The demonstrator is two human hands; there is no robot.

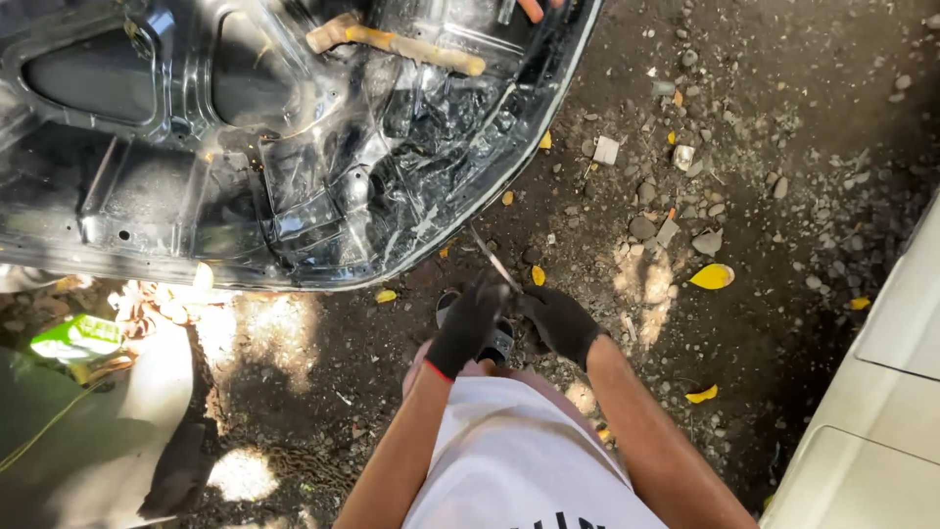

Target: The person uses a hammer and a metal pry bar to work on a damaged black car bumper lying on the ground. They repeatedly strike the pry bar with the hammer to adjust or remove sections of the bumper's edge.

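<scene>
gloves, black ones, cover both hands of the person standing over dark gravelly ground (764, 323). the left hand (468, 328) sits just left of centre, its fingers curled shut around the lower end of a thin metal rod (493, 261), which slants up toward eleven o'clock from the hand and ends just short of the panel's edge. the right hand (560, 321) is just beside it at three o'clock, fingers bent inward toward the same spot; whether it actually grips the rod or only rests near it i cannot tell. both hands meet above a dark shoe (497, 343), half hidden beneath them.

up at ten to twelve o'clock from the hands lies a big black sheet-metal car panel (245, 167), inner side up, ribbed and glossy, with its curved edge sweeping down toward the hands. on its upper part rests a wooden-handled tool (397, 41), lying roughly level. yellow leaves dot the ground, the biggest leaf (712, 276) at two o'clock from the right hand, and pale stones (646, 227) scatter near one o'clock. a white car body (881, 392) fills the four o'clock corner. the person's white shirt (519, 460) shows at six o'clock.
</scene>
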